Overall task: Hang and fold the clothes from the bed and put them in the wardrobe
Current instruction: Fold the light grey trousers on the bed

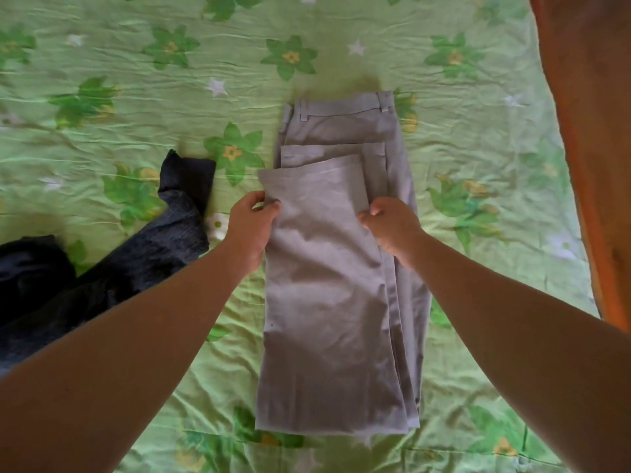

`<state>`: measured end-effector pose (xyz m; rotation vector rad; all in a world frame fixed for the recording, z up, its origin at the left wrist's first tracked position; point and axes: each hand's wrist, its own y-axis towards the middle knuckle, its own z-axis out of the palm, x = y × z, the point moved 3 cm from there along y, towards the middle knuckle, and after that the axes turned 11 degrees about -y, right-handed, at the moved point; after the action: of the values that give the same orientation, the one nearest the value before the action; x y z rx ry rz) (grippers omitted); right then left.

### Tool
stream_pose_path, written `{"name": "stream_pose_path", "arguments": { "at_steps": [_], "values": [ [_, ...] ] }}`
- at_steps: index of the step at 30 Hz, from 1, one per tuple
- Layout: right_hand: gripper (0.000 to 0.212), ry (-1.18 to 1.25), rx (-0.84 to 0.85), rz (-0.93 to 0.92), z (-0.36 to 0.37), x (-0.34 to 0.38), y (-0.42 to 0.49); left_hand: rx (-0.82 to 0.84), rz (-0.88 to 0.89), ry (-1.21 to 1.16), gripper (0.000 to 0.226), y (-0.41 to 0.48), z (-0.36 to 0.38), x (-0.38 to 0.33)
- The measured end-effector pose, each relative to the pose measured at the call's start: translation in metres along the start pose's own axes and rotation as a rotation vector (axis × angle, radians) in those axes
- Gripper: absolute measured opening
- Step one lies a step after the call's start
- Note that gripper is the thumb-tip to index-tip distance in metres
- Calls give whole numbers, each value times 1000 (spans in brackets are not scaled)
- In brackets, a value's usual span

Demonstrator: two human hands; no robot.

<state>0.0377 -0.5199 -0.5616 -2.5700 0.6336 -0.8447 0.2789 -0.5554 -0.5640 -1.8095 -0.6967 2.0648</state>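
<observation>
1. Grey trousers (334,285): lying flat on the green floral bedsheet (136,97), mid-frame, long axis running 12 to 6 o'clock. Folded lengthwise, with the legs doubled back toward the waistband (341,109).
2. Waistband at the 12 o'clock end, belt loops showing. Fold line at the 6 o'clock end. Leg hems stopping short of the waistband in two stepped layers, the upper one skewed toward 9 o'clock.
3. Left hand (251,230): at the 9 o'clock edge of the top layer, just below its corner. Thumb and fingers pinching that cloth edge.
4. Right hand (392,230): at the 3 o'clock edge of the same top layer, level with the left hand. Fingers curled in, gripping the edge; knuckles up, thumb hidden.
5. Both forearms bare, entering from 7 and 5 o'clock.
6. Dark grey garment (153,247): crumpled on the sheet at 9 o'clock of the trousers, near the left wrist, apart from the trousers. One end pointing toward 12 o'clock.
7. Darker navy cloth (30,264): bunched at the frame's 9 o'clock edge, touching the grey garment.
8. Orange-brown surface (587,131): bordering the sheet from 1 to 4 o'clock; cannot tell what.
</observation>
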Motion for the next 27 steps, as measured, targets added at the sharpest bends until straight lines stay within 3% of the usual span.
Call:
{"name": "stream_pose_path", "arguments": {
  "at_steps": [5,10,14,16,19,22,24,27],
  "values": [
    [18,309,-170,53,-7,-7,-1,116,24,17,6,20,15,-23],
    [12,290,-56,113,-6,-11,10,152,-12,221,20,43,22,-10],
    [15,271,-105,80,-13,-22,1,61,253,416,60,24,21,-12],
    [17,293,-189,46,-18,-40,-18,80,361,608,68,-1,20,-2],
    [33,59,-328,62,-24,-93,-61,197,458,911,72,-50,17,31],
    [43,30,-181,148,-18,-133,-92,231,417,1047,76,-85,10,61],
    [32,62,-85,89,-12,-133,-96,210,373,1104,79,-93,6,75],
    [20,151,-70,4,-8,-115,-90,187,364,1142,79,-95,7,79]
  ]
}}
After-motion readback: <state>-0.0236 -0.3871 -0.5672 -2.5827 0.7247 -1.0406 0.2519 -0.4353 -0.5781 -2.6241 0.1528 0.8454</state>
